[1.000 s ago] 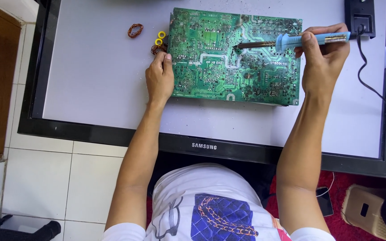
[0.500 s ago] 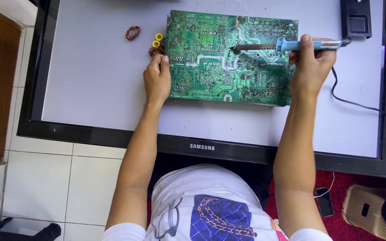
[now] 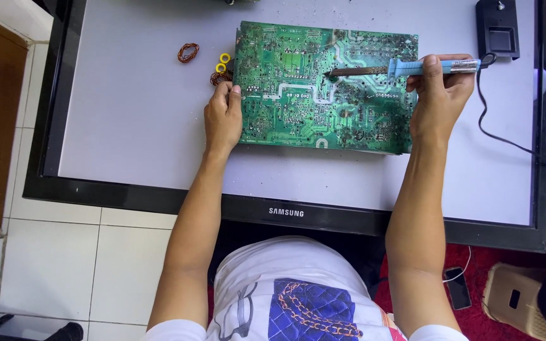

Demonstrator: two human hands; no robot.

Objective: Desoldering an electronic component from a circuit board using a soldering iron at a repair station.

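A green circuit board (image 3: 304, 107) lies solder side up on a flat screen panel (image 3: 127, 126) that rests face up. My left hand (image 3: 222, 120) presses on the board's left edge. My right hand (image 3: 440, 98) grips a soldering iron (image 3: 406, 68) with a blue handle. Its dark tip touches the board near the upper middle. The iron's black cord (image 3: 497, 132) trails off to the right.
Small copper coils (image 3: 188, 52) and yellow rings (image 3: 222, 62) lie left of the board. A black stand (image 3: 498, 35) sits at the top right. A phone (image 3: 457, 287) lies on a red rug, a beige stool (image 3: 516, 300) stands beside it, and the floor is white-tiled (image 3: 52, 265).
The iron's tip has shifted slightly left along the board with my right hand. My left hand stays on the board's left edge.
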